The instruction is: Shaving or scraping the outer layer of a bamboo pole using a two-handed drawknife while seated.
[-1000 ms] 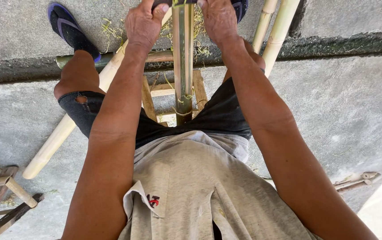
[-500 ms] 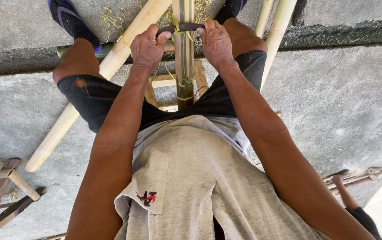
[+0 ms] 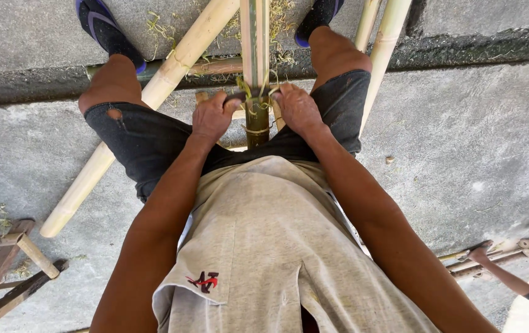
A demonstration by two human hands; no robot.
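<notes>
Hands (image 3: pixel 214 116) (image 3: pixel 298 108) drew blade (image 3: pixel 244 95) down bamboo (image 3: pixel 256 61).

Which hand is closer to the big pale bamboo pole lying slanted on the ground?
Left. The left hand grips the blade just right of the slanted pole; the right hand is farther, beyond the upright green bamboo.

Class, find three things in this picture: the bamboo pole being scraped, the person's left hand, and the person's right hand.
bamboo pole (image 3: pixel 256 37), head view, on the greenish stalk above the hands.
left hand (image 3: pixel 213 116), head view, on the back of the hand.
right hand (image 3: pixel 298 109), head view, on the back of the hand.
</notes>
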